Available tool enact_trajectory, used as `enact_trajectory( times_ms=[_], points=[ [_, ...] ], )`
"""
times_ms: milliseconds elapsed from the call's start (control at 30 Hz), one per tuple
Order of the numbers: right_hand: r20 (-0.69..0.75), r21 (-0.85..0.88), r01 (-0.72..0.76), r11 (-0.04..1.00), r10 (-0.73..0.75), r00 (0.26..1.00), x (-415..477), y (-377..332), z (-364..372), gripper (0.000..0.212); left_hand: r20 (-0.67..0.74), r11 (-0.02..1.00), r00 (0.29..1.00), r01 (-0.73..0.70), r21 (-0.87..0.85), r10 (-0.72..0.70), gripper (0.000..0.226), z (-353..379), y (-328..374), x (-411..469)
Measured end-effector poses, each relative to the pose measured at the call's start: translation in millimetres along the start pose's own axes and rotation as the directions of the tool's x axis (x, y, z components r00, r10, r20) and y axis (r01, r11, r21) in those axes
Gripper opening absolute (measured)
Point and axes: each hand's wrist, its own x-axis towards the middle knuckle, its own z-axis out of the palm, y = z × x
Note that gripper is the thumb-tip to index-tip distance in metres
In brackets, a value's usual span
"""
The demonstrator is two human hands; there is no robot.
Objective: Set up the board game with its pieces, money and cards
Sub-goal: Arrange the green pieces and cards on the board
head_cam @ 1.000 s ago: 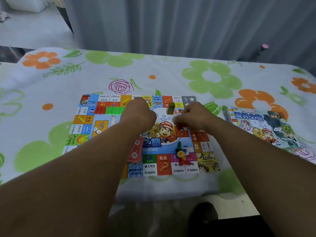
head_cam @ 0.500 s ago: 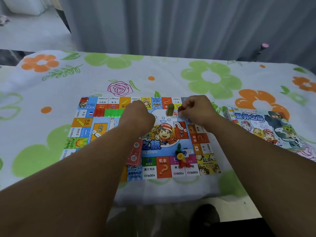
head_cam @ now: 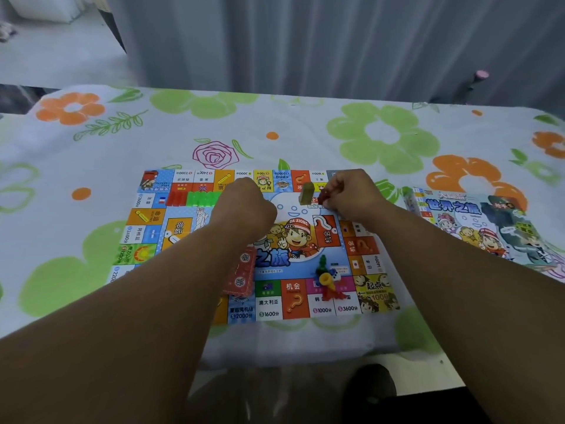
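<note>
Forearms [head_cam: 128, 325] bare along whole visible length, lower frame corners up to wrists; left hand [head_cam: 246, 206], right hand [head_cam: 353, 194] likewise bare.

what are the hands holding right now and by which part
The right hand pinches a small red piece at its fingertips, by the piece's right end. The left hand is curled, back to the camera; any hold cannot be told.
</note>
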Motion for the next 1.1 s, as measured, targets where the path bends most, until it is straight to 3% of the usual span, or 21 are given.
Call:
enact_trajectory(
  times_ms=[233,733,1100],
  points=[
    [-0.009,-0.044,-0.012,0.999,0.012,1.000,0.4,-0.3,2.0,0.020,0.006,1.000,1.000,0.000,0.013,0.000,0.024,1.7,-0.9,1.3],
    [-0.018,-0.121,0.010,0.993,-0.012,1.000,1.1,-1.3,3.8,0.011,0.016,1.000,1.000,0.017,-0.016,-0.017,0.024,3.4,0.8,-1.1],
    [-0.025,-0.148,-0.006,0.989,0.003,1.000,-11.8,-6.5,-6.6,0.019,0.027,1.000,1.000,0.010,-0.021,-0.010,0.025,-5.2,3.1,-5.1]
  ],
)
